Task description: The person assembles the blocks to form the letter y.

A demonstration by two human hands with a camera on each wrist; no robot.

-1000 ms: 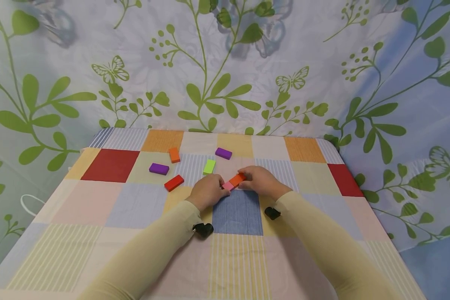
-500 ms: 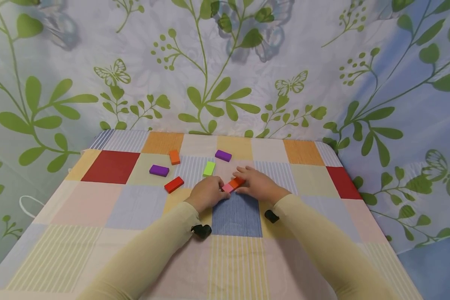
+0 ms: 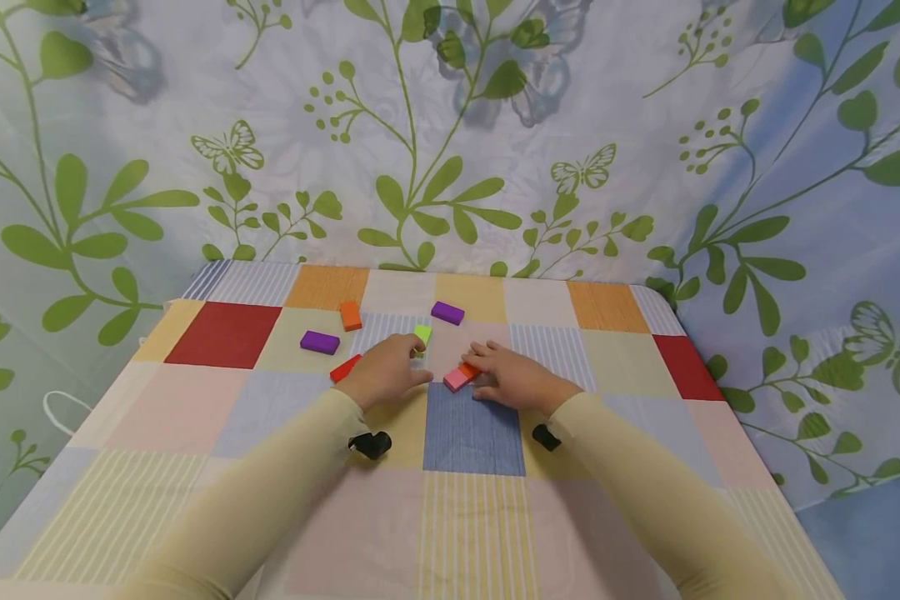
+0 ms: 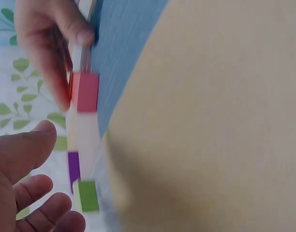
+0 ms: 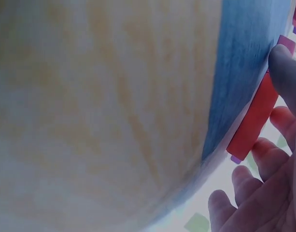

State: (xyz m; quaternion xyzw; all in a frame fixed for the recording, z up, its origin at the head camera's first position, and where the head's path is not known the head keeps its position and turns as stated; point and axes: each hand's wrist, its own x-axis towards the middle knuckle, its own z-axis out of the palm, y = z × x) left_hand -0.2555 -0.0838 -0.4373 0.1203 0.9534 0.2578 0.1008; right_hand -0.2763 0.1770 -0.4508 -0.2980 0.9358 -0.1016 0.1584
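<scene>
On the cloth-covered table, a pink block (image 3: 456,380) lies end to end with an orange block (image 3: 468,369), making one short slanting row. My right hand (image 3: 521,375) holds the orange block, thumb on the near side and fingers on the far side; much of the block is hidden under it. In the right wrist view the orange block (image 5: 254,118) shows between thumb and fingers. My left hand (image 3: 386,371) is apart from the row, thumb and fingers spread with nothing between them. Its fingertips overlap the lime green block (image 3: 422,333) in the head view.
Left of the row lie a red block (image 3: 345,368), partly behind my left hand, a purple block (image 3: 319,342) and another orange block (image 3: 350,316). A second purple block (image 3: 447,313) sits farther back. A leaf-patterned curtain (image 3: 450,167) hangs behind the patchwork-covered table (image 3: 472,433).
My left hand has let go of the pink block and moved left, toward the lime green block. My right hand stays at the orange block, its fingers shifted farther over it.
</scene>
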